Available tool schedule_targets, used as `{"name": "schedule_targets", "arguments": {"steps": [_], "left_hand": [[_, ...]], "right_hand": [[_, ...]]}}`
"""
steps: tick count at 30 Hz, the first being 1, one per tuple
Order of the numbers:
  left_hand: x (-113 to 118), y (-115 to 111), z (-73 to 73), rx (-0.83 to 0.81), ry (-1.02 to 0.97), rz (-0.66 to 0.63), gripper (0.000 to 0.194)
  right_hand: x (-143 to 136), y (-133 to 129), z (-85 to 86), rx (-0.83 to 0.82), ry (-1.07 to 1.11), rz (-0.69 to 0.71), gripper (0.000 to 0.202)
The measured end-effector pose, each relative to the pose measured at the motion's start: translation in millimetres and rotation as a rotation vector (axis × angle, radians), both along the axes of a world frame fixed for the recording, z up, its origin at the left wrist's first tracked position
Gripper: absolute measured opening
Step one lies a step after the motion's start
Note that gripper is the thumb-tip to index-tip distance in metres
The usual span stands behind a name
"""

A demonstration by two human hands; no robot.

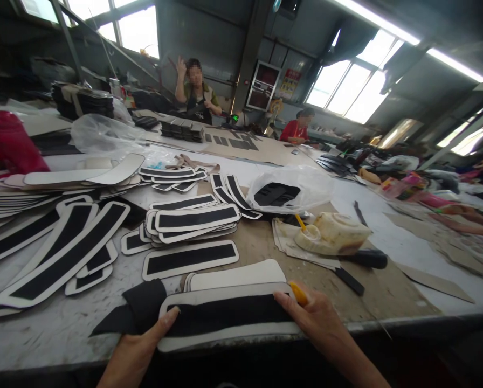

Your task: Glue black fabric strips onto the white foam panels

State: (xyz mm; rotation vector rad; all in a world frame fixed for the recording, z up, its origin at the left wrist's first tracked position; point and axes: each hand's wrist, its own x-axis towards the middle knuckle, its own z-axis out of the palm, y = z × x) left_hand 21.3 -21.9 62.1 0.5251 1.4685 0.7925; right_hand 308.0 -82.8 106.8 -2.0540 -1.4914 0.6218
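A white-edged panel with a black strip (233,314) spans between my two hands at the table's front edge. My left hand (144,342) grips its left end, thumb on top. At the right end my right hand (312,315) holds it, thumb on the black strip, with a yellow-orange tool (298,293) also in that hand. Black strips (142,307) lie just behind my left hand. Plain white panels (237,276) are stacked behind the held one. The undersides of the fingers are hidden.
Stacked black-and-white panels (197,218) and long curved ones (66,253) cover the left. A cream container (338,233) with a yellow-handled tool, a black-handled object (368,258) and a plastic bag (290,188) lie to the right. People work beyond; another person's arms reach in at right.
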Motion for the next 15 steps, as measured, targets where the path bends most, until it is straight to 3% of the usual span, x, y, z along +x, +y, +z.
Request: {"name": "schedule_targets", "arguments": {"steps": [3, 8, 12, 15], "left_hand": [[-1, 1, -3.3, 0.041, -0.121, 0.026, 0.03], [-1, -7, -6.0, 0.123, -0.09, 0.043, 0.012], [1, -8, -7.7, 0.138, -0.061, 0.038, 0.01], [8, 2, -5.4, 0.167, -0.03, 0.03, 0.009]], "right_hand": [[4, 1, 1.0, -0.044, 0.378, -0.039, 0.036], [-3, -8, -7.6, -0.055, 1.006, -0.185, 0.035], [-11, -14, -16.6, -0.009, 1.207, -0.256, 0.031], [-10, -12, -22.6, 0.011, 1.164, -0.247, 0.033]]}}
